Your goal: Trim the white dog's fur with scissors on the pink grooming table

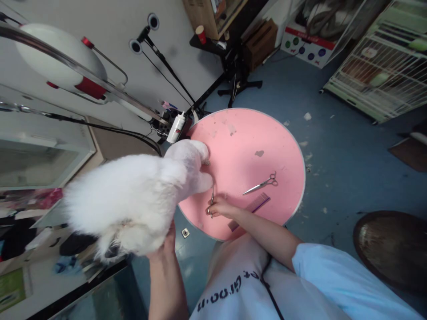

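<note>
A fluffy white dog point(123, 191) is at the left side of a round pink table point(283, 146), its legs on the tabletop near the rim. My left hand point(167, 242) holds the dog from below, around its head or neck; fur hides most of the fingers. With my right hand point(220, 207) I grip a pair of scissors point(212, 198), the blades pointing at the dog's nearest paw. Beside my right forearm lie a second pair of scissors point(262, 184) and a comb with a purple spine point(258, 203), part of it behind the forearm.
A white squeeze bottle point(176, 127) stands in a holder at the table's far left edge. A metal arm point(83, 69) and a black hose point(110, 129) reach in from the left. Fur tufts lie on the blue floor point(333, 155). A wire cage point(383, 66) and round stool point(390, 249) are at right.
</note>
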Demonstrator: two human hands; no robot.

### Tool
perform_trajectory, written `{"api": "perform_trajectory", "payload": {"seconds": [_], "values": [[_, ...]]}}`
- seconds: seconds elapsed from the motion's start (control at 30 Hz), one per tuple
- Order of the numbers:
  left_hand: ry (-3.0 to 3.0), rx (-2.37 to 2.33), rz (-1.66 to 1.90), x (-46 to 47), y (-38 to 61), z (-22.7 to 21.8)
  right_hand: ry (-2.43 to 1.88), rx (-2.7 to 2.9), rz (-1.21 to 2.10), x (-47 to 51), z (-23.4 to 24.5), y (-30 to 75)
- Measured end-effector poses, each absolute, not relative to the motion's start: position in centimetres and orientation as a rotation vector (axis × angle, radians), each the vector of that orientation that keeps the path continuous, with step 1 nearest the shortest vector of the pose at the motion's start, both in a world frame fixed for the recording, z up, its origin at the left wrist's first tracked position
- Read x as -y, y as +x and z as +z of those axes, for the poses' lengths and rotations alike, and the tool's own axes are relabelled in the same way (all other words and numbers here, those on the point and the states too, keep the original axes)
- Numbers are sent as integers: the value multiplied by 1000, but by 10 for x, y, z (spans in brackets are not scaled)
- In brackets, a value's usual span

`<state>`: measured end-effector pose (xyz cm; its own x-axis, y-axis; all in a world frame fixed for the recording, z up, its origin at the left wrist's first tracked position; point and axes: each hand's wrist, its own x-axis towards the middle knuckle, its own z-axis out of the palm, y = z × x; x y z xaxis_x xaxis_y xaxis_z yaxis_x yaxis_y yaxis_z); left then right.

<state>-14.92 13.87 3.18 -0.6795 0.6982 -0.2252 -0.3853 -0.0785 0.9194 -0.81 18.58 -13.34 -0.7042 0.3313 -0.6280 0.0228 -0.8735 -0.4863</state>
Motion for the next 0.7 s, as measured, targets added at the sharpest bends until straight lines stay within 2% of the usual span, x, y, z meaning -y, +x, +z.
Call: {"api": "perform_trajectory", "payload": {"seconds": [0.27,0.47,0.6,0.7], "values": [[261,-1461,1899,-144,-141,38,-1005,588,2748,-188,-139,-1],[151,-1419,2000,-143,-144,35,-1054,1198,2508,-201,-135,17],[325,-1385,1977,-142,-143,33,-908,1534,2363,-216,-132,28],[478,-1420,1917,-139,-145,29,-870,1636,2371,-225,-136,32]]}}
